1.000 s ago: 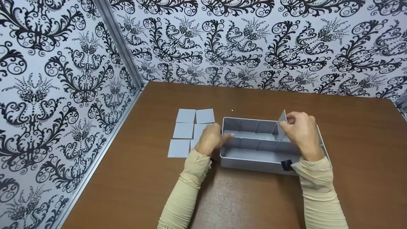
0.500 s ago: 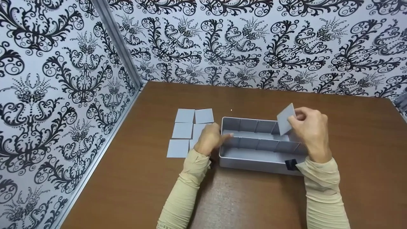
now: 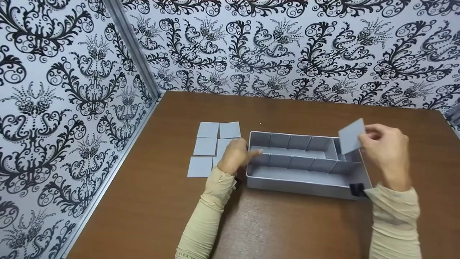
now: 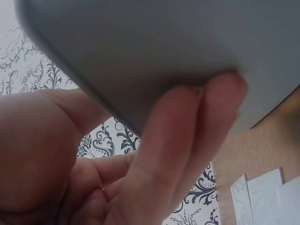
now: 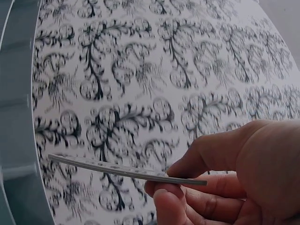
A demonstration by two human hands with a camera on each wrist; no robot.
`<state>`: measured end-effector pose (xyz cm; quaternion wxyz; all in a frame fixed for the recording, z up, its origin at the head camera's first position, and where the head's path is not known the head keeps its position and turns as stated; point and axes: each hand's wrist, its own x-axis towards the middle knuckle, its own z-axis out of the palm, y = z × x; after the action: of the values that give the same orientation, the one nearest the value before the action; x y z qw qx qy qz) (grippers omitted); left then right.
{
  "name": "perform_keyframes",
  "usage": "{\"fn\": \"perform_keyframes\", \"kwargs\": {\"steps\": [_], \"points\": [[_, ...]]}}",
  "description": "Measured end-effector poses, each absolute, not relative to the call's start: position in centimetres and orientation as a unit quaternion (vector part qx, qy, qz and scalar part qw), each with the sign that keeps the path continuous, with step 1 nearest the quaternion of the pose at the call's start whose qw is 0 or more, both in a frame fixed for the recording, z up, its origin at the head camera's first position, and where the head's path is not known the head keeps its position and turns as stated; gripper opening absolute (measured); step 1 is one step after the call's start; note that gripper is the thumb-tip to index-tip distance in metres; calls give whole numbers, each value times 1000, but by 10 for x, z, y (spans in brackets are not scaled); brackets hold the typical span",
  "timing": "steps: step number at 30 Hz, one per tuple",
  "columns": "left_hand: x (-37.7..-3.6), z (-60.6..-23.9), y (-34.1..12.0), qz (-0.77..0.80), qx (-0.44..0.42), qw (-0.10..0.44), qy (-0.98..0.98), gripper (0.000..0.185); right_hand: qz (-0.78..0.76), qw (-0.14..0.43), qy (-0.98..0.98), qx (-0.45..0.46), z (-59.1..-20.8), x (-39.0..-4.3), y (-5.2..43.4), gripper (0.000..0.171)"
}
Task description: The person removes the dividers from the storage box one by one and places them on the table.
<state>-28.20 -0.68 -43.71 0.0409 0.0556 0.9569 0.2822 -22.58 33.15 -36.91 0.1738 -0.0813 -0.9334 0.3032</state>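
Note:
A grey plastic organizer box (image 3: 305, 180) with divider slots sits on the brown table. My right hand (image 3: 386, 151) pinches a thin grey divider plate (image 3: 351, 136) (image 5: 126, 171) in the air above the box's right end. My left hand (image 3: 235, 156) grips the box's left wall, thumb over the rim and fingers (image 4: 187, 140) against the outer wall (image 4: 164, 51). One short divider stands inside near the right end (image 3: 336, 148).
Several flat grey divider plates (image 3: 208, 145) lie in rows on the table left of the box, partly behind my left hand. Patterned black-and-white walls close off the left and back. A black latch (image 3: 357, 189) sits on the box's front right.
My right hand lifted the divider plate out of the box and carried it up and to the right. The left hand kept its hold on the box.

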Motion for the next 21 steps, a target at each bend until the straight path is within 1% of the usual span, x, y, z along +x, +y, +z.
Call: {"fn": "perform_keyframes", "kwargs": {"steps": [5,10,15,21], "points": [[-283,-438,-8,278,63,40,958,45,323,182,-923,-98,-370,-218,358,36],[-282,-437,-11,291,66,33,954,45,354,186,-910,-108,-370,-215,371,39],[-281,-438,-11,296,68,39,952,47,361,165,-909,-127,-373,-211,387,41],[-281,-437,-9,301,72,41,950,48,337,113,-925,-137,-387,-210,413,44]]}}
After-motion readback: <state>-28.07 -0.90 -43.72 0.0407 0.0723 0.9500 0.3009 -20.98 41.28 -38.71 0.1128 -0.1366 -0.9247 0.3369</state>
